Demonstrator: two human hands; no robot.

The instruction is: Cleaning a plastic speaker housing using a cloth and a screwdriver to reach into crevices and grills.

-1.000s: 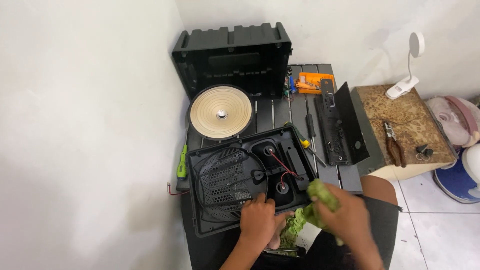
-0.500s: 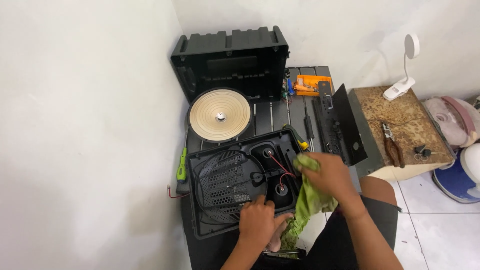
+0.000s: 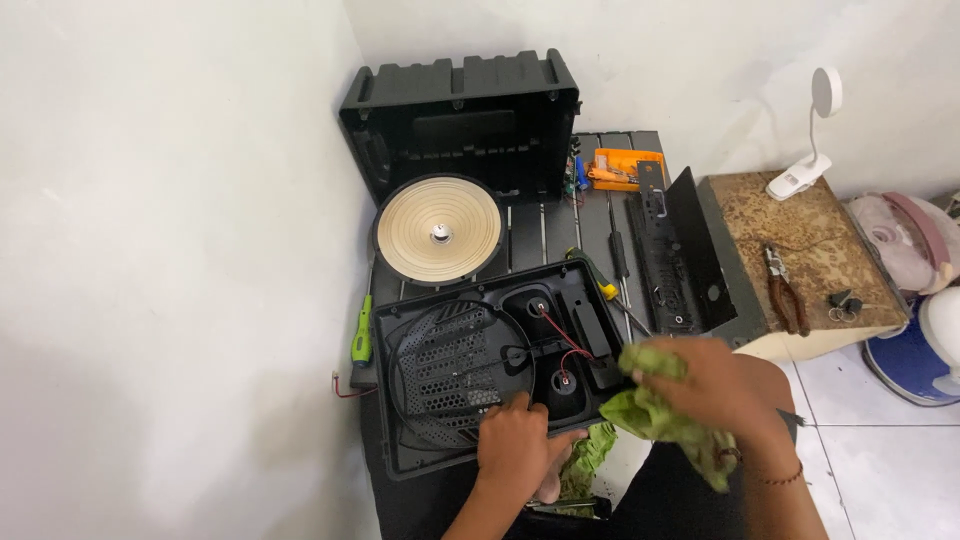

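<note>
Black plastic speaker panel (image 3: 470,385), grille side down, lay flat on the dark worktop (image 3: 540,235). Left hand (image 3: 517,450) pressed on its lower edge, fingers spread, grasping nothing. Right hand (image 3: 718,385) hovered at the panel's right edge, fingers clenched on a green cloth (image 3: 665,420). Beige speaker cone (image 3: 438,230) lay behind; green screwdriver (image 3: 361,338) just left.

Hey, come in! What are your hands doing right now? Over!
Left hand pressed on black speaker panel, near edge. Right hand gripping green rag at panel's right corner. Red wires exposed close by.
</note>
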